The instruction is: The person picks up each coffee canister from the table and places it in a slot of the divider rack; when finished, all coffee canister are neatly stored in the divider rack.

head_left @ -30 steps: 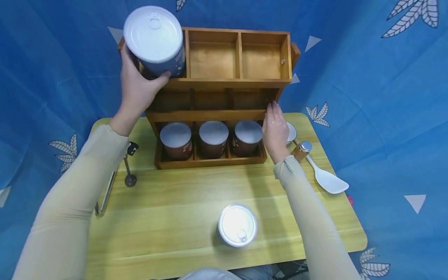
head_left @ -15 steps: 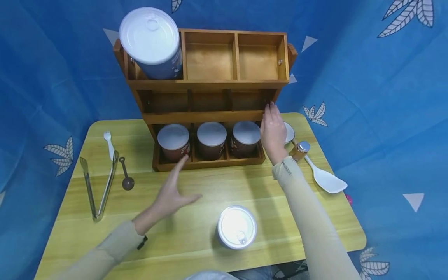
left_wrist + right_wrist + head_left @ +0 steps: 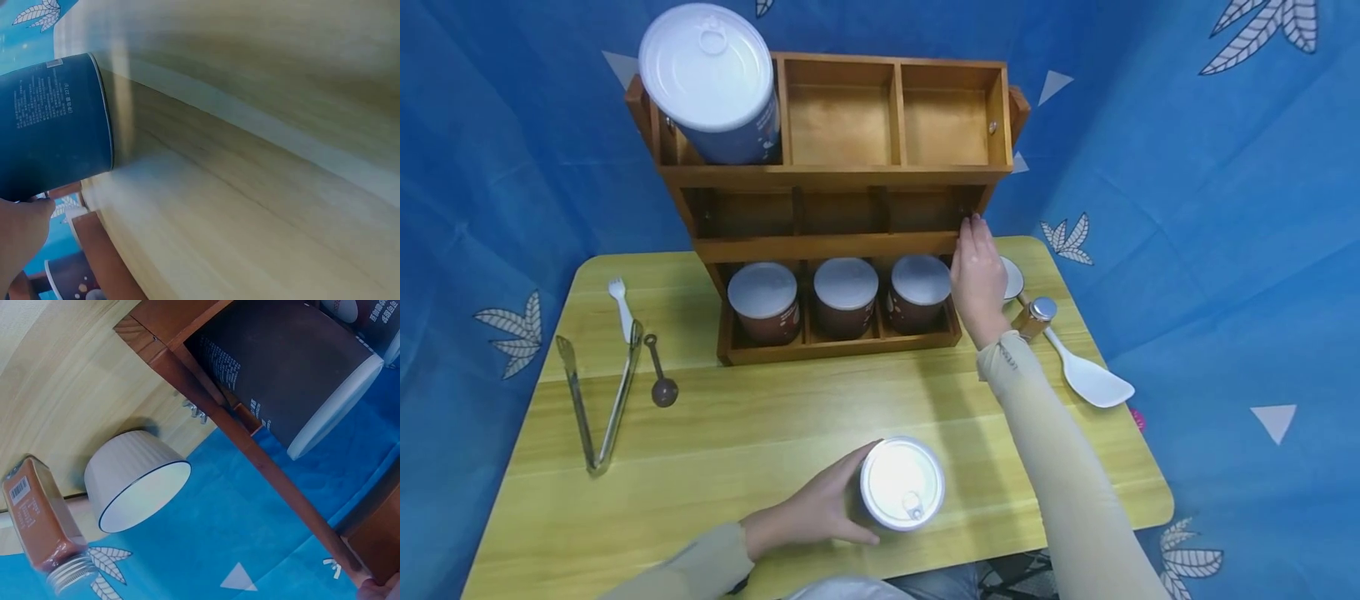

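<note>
On the table stands a white-lidded can (image 3: 902, 485) with a pull ring; the left wrist view shows the dark blue side of a can (image 3: 56, 119). My left hand (image 3: 820, 504) reaches round its left side, fingers at the far edge and thumb at the near side, with a gap at the palm. My right hand (image 3: 979, 279) rests with straight fingers against the right side of the wooden rack (image 3: 827, 248); its thumb is hidden. A large blue can (image 3: 730, 146) occupies the rack's top left compartment. Brown cans (image 3: 844, 312) fill the bottom row.
Tongs (image 3: 580, 417), a white fork (image 3: 621, 308) and a brown measuring spoon (image 3: 663, 391) lie at left. Right of the rack are a white cup (image 3: 128, 472), a jar with a silver lid (image 3: 44, 512) and a white spatula (image 3: 1093, 382). Blue cloth hangs behind.
My left hand let go of the large can in the top left compartment and came down and right to the can on the table. The right hand stays at the rack's side.
</note>
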Motion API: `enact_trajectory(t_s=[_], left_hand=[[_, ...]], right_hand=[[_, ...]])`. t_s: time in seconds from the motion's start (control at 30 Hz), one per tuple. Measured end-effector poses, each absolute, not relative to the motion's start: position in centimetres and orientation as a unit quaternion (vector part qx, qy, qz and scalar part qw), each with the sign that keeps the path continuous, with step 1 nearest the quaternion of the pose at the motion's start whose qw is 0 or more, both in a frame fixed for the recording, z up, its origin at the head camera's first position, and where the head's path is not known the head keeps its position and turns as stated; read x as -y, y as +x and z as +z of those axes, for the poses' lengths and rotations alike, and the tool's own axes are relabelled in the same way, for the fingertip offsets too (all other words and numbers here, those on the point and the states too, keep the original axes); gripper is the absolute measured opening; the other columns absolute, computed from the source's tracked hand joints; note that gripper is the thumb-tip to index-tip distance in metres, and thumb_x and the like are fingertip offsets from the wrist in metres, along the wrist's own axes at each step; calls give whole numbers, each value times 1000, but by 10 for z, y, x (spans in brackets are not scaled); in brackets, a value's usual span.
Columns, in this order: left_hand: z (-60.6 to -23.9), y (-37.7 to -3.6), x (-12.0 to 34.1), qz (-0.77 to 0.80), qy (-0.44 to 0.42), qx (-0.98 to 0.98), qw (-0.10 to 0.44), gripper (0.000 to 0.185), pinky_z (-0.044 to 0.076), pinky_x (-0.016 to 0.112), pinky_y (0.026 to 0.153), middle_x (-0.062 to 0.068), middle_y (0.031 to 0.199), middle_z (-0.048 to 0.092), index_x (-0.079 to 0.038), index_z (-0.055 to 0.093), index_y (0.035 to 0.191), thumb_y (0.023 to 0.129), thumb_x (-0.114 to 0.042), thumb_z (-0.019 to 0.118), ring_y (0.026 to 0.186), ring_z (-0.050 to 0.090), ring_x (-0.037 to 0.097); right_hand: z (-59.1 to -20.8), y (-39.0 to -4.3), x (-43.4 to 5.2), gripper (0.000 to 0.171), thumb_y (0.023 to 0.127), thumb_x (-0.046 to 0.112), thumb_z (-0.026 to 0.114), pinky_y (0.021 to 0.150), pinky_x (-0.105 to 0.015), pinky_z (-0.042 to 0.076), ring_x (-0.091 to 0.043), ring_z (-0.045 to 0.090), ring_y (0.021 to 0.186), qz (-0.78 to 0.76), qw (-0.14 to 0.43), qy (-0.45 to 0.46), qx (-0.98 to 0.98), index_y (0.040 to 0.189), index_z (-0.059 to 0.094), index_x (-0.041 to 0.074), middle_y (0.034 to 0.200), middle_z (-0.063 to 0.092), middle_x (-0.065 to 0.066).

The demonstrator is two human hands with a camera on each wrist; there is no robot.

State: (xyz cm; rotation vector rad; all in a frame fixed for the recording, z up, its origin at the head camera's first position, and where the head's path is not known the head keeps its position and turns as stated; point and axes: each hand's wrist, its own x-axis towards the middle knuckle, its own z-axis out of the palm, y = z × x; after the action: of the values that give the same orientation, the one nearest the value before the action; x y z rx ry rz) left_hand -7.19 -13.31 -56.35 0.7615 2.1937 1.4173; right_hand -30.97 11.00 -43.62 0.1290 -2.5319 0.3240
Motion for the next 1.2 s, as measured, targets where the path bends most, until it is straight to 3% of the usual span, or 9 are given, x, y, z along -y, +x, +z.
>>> enact_trajectory(t_s=[0.23, 0.53, 0.87, 1.2], left_hand=[[-570, -81, 117, 570, 253, -743, 244, 124, 27, 52, 122, -12, 155, 38, -34, 18, 155, 58, -28, 95, 146, 37, 19], [-577, -85, 112, 573, 256, -735, 257, 127, 29, 45, 122, -11, 153, 40, -33, 16, 155, 57, -21, 96, 144, 39, 16], [-581, -85, 110, 578, 268, -737, 226, 115, 36, 38, 119, -13, 148, 44, -36, 25, 150, 60, -23, 95, 138, 45, 12], [-562, -86, 114, 620, 250, -720, 189, 115, 35, 43, 120, -11, 146, 46, -34, 28, 147, 55, -20, 95, 137, 46, 15]], right_hand=[[-436, -310, -109, 39, 104, 15, 43, 108, -45, 49, -31, 50, 136, 123, 296, 50, 946, 138, 54, -1, 145, 53, -18], [-436, -309, -109, 39, 104, 15, 43, 107, -45, 49, -31, 50, 136, 124, 302, 51, 944, 137, 55, -1, 145, 54, -18], [-436, -310, -109, 38, 104, 16, 43, 106, -45, 50, -31, 51, 135, 121, 310, 54, 941, 136, 55, -1, 144, 54, -17], [-436, -308, -109, 39, 104, 15, 44, 106, -45, 50, -31, 50, 136, 121, 301, 53, 944, 137, 54, -1, 145, 53, -17]])
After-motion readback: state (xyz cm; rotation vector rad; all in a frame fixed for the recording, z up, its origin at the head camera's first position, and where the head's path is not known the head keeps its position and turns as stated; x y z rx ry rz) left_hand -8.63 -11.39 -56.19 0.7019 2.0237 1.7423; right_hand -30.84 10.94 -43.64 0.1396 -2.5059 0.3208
